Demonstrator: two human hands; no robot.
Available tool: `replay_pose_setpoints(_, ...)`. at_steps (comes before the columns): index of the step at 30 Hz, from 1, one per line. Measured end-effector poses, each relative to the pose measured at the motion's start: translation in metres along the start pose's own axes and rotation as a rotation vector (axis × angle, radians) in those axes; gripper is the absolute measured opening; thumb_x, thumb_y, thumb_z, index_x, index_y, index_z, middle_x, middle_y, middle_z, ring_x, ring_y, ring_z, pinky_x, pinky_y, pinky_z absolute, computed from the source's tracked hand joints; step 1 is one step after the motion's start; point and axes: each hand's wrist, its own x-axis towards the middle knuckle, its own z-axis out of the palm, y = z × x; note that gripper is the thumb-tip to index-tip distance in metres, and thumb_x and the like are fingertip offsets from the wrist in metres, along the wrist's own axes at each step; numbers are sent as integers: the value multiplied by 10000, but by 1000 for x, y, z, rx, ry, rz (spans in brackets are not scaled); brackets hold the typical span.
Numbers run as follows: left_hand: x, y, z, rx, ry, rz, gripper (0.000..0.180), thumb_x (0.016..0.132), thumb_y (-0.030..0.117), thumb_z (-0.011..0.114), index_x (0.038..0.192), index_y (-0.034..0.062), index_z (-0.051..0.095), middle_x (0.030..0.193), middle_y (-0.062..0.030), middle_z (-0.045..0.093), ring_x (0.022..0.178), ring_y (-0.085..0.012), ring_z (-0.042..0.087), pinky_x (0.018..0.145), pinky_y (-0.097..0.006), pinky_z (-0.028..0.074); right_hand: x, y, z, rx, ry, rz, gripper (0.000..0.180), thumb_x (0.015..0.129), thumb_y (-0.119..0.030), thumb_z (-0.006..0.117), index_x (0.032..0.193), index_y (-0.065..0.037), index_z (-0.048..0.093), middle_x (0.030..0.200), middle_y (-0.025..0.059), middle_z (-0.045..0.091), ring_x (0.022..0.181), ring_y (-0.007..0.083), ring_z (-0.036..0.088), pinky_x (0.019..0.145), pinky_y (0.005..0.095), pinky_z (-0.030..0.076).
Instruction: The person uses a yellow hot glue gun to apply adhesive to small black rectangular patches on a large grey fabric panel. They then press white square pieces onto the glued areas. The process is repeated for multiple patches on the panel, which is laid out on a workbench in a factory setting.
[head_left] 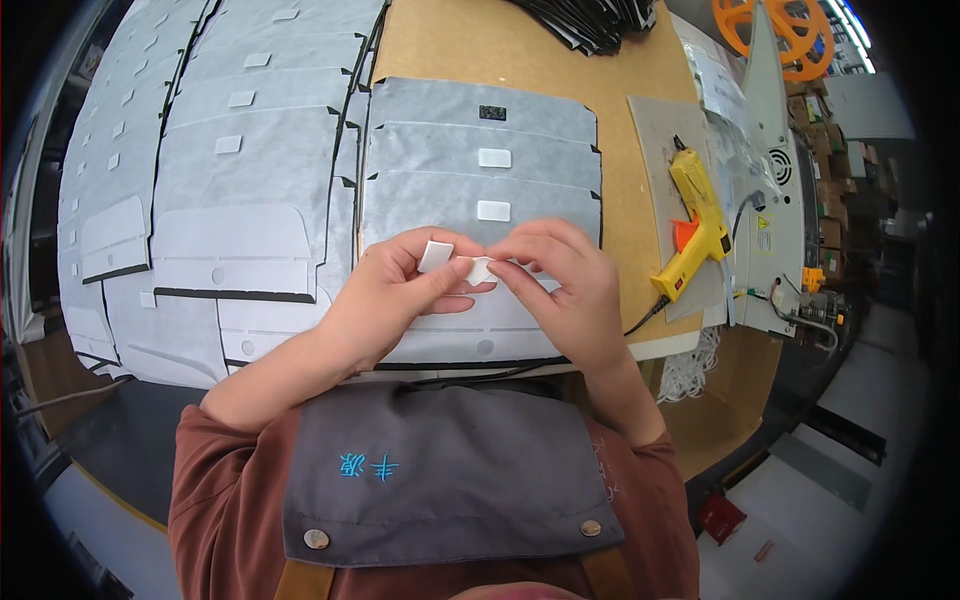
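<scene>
Both of my hands meet in front of my chest, over the near part of a grey-white fabric panel. My left hand is closed, with one small white rectangular patch sticking up between its fingers. A second white patch sits between the two hands, at the left thumb tip. The thumb and fingers of my right hand pinch this piece from its right side. Beyond the hands, two white patches and a black one lie in a column on the layered panels.
More stacked panels with white patches cover the left side. A yellow glue gun rests on a grey board at the right, its cord running toward me. Black pieces lie at the far edge, and an orange reel stands beyond.
</scene>
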Motion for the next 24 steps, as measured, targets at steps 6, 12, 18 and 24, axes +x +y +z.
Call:
replay_pose_setpoints(6,2,-3,-9,-134,-43,-86,182,996,135,569,1112,6,627,1079,-66,645,991,-135,650,854,-243,575,3,-5,-10,-32,-70,-224,183,749,10,763,913,-55,713,882,44,649,773,205,600,652,314,480)
replay_pose_setpoints(12,-5,-9,-21,-37,-198,-208,190,991,226,583,929,47,597,845,7,558,743,-78,520,688,-233,454,4,8,-28,217,37,137,125,826,-19,736,950,-25,718,821,52,699,702,104,616,641,225,482)
replay_pose_setpoints(18,10,35,-21,715,-116,182,337,946,261,640,744,62,457,691,35,421,692,-54,364,617,-247,310,76,33,-30,104,97,490,196,857,-164,724,940,13,706,785,44,698,720,89,622,646,230,484)
replay_pose_setpoints(24,82,65,-30,1227,312,532,226,954,258,635,867,54,595,719,-54,561,584,-128,469,544,-305,384,120,72,1,44,-22,481,271,808,-258,758,879,-3,700,758,50,689,697,112,629,634,269,495)
